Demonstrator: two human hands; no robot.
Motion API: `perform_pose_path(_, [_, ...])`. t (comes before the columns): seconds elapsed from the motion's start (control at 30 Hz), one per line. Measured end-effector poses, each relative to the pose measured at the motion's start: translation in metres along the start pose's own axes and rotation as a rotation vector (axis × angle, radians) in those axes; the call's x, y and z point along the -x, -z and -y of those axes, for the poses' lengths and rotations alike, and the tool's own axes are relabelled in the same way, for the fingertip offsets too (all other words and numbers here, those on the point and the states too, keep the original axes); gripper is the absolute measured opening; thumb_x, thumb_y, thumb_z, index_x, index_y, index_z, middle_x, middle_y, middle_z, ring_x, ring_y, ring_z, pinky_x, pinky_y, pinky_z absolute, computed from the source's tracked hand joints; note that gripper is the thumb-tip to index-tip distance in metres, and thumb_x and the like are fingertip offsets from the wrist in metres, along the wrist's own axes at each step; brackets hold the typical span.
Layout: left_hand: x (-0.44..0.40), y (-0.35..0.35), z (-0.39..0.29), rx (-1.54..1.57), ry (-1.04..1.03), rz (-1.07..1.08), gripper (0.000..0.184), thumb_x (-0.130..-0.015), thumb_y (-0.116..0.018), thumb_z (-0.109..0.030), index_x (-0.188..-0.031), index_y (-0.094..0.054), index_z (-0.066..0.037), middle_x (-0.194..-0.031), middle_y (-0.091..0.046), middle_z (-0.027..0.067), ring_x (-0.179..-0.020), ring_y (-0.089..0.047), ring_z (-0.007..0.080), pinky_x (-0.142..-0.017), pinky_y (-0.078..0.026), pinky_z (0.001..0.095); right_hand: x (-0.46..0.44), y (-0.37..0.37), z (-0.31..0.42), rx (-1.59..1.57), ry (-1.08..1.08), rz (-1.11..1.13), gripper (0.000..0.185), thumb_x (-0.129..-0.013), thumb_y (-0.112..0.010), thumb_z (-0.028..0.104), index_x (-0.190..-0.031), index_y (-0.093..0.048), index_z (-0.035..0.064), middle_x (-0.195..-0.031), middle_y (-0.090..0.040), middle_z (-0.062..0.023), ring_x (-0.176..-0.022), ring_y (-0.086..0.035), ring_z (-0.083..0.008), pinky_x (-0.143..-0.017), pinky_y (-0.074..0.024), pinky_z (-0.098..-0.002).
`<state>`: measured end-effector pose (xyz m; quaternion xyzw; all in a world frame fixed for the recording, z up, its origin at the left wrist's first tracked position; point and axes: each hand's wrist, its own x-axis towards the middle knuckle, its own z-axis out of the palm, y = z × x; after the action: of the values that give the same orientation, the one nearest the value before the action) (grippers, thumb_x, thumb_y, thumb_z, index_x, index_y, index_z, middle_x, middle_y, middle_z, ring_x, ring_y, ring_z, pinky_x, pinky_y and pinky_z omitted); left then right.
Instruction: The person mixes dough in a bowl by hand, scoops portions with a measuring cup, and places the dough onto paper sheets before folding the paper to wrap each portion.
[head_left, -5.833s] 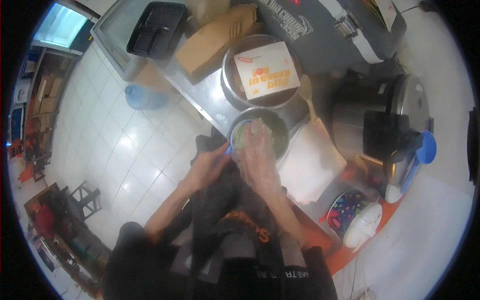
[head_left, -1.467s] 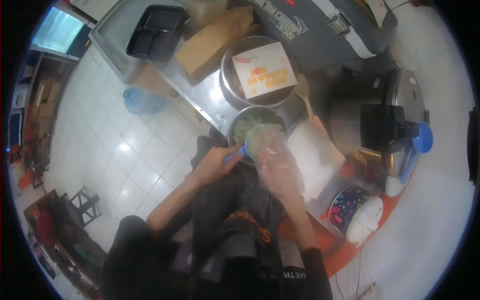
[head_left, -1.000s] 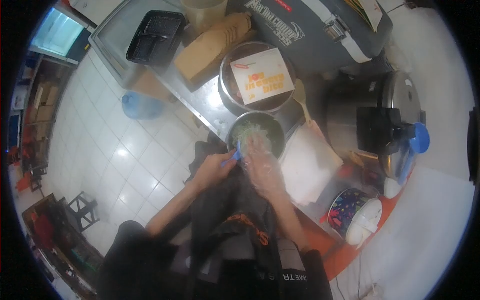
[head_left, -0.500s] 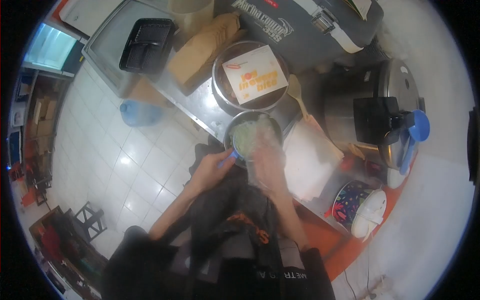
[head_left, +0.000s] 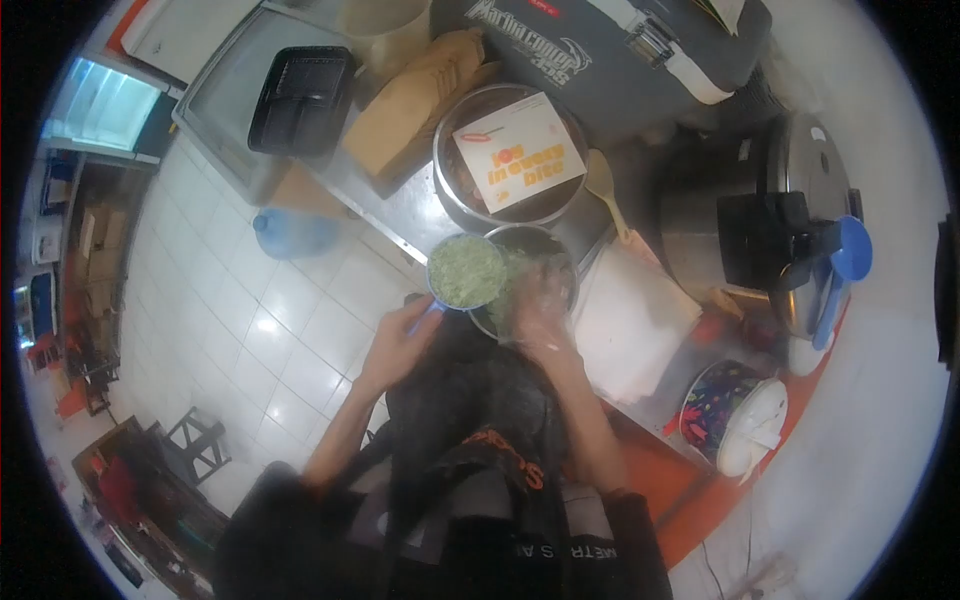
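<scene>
My left hand (head_left: 398, 340) is closed around the handle of a blue scoop (head_left: 437, 309). Pale green shredded food (head_left: 467, 271), perhaps cabbage or lettuce, fills the scoop level with its rim. It is held at the left edge of a metal bowl (head_left: 530, 233), overlapping it in view. More of the green shreds lie inside this bowl. My right hand (head_left: 543, 318), which seems to wear a clear plastic glove, reaches into the bowl's right side. Its fingers are smeared by motion, so their grip does not show.
Behind the bowl stands a larger round pot (head_left: 445, 195) with a printed white box (head_left: 520, 152) on top. White paper sheets (head_left: 630, 320), a wooden spatula (head_left: 606, 195) and a big steel cooker (head_left: 690, 220) are at right. Brown cartons (head_left: 410, 110) and a black tray (head_left: 300, 100) sit left.
My left hand has moved the scoop left and up, from inside the bowl to its left edge, heaped with green shreds. My right hand stays in the bowl.
</scene>
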<state>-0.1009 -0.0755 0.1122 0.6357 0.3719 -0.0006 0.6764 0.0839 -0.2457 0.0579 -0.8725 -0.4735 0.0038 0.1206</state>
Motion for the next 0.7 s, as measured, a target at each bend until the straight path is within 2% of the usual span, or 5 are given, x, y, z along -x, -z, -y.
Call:
perform_pose_path(0.17, [0.006, 0.003, -0.011, -0.038, 0.045, -0.043, 0.041, -0.105, -0.059, -0.026, -0.139, -0.061, -0.003, -0.07, -0.056, 0.0003, -0.064, -0.052, 0.009, -0.06, -0.043, 0.0293, -0.011, 0.005, -0.01, -0.373, -0.207, 0.476, 0.056, -0.096, -0.063, 0.021, -0.145, -0.048, -0.0013, -0.15, -0.048, -0.0276, -0.134, -0.053, -0.0423, -0.113, -0.0423, -0.0463])
perform_pose_path(0.43, [0.005, 0.002, -0.029, 0.0, 0.091, -0.052, 0.041, -0.104, -0.062, -0.026, -0.138, -0.061, -0.003, -0.071, -0.057, -0.002, -0.063, -0.049, 0.0058, -0.057, -0.04, 0.0249, -0.006, 0.054, 0.001, -0.91, -0.612, -0.013, 0.071, -0.106, -0.056, 0.029, -0.165, -0.02, 0.0113, -0.164, -0.033, -0.0194, -0.143, -0.047, -0.0301, -0.117, -0.0381, -0.0389])
perform_pose_path(0.47, [0.004, 0.0, -0.032, -0.003, 0.088, -0.038, 0.041, -0.104, -0.062, -0.026, -0.138, -0.061, -0.003, -0.071, -0.057, -0.002, -0.063, -0.049, 0.0058, -0.057, -0.04, 0.0249, -0.007, 0.073, 0.001, -1.683, -1.0, 0.123, 0.077, -0.106, -0.055, 0.038, -0.167, -0.011, 0.0189, -0.167, -0.027, -0.0174, -0.146, -0.042, -0.0339, -0.118, -0.0372, -0.0476])
perform_pose_path(0.6, [-0.007, -0.007, -0.032, -0.154, -0.029, 0.019, 0.04, -0.104, -0.062, -0.023, -0.138, -0.059, -0.002, -0.074, -0.061, 0.0013, -0.065, -0.053, 0.0058, -0.058, -0.042, 0.0241, 0.036, 0.087, -0.013, -1.765, -0.865, -0.011, 0.082, -0.103, -0.052, 0.054, -0.166, -0.008, 0.025, -0.166, -0.028, -0.0202, -0.147, -0.038, -0.0415, -0.116, -0.0383, -0.0577])
perform_pose_path(0.7, [-0.015, -0.032, -0.047, -0.095, -0.026, 0.133, 0.037, -0.104, -0.062, -0.025, -0.132, -0.059, -0.002, -0.077, -0.063, 0.0021, -0.061, -0.054, 0.0064, -0.054, -0.041, 0.0243, 0.07, 0.107, -0.034, -1.932, -0.991, -0.517, 0.084, -0.102, -0.05, 0.06, -0.166, -0.01, 0.0248, -0.165, -0.026, -0.0215, -0.148, -0.035, -0.0426, -0.116, -0.0375, -0.0586])
